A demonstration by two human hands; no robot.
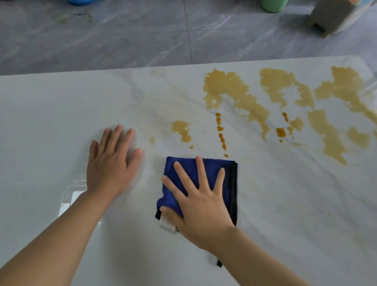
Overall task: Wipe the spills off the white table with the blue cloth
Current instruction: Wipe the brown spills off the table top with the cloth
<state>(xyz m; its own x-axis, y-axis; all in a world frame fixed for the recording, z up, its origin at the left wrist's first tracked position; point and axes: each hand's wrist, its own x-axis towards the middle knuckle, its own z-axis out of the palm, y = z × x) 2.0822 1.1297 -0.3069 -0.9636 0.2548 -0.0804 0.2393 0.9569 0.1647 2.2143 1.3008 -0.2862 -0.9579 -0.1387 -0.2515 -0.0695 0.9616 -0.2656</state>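
Observation:
A folded blue cloth [226, 173] with a dark edge and a white tag lies flat on the white table [51, 122]. My right hand [200, 202] presses down on the cloth, palm flat and fingers spread. To its left, my left hand [111, 163] rests flat on the bare tabletop with fingers apart, holding nothing. Yellow-brown spills [234, 91] spread across the far right of the table, with a smaller patch [181, 130] and a line of darker drops [221, 134] just beyond the cloth. Faint smears mark the surface between the hands and the spills.
The table's far edge [142, 68] runs across the upper part of the view, with grey marbled floor [102, 36] beyond. On the floor stand a green container [273, 5], a blue object [81, 2] and a grey box [332, 18]. A bright reflection [69, 202] shows near my left forearm.

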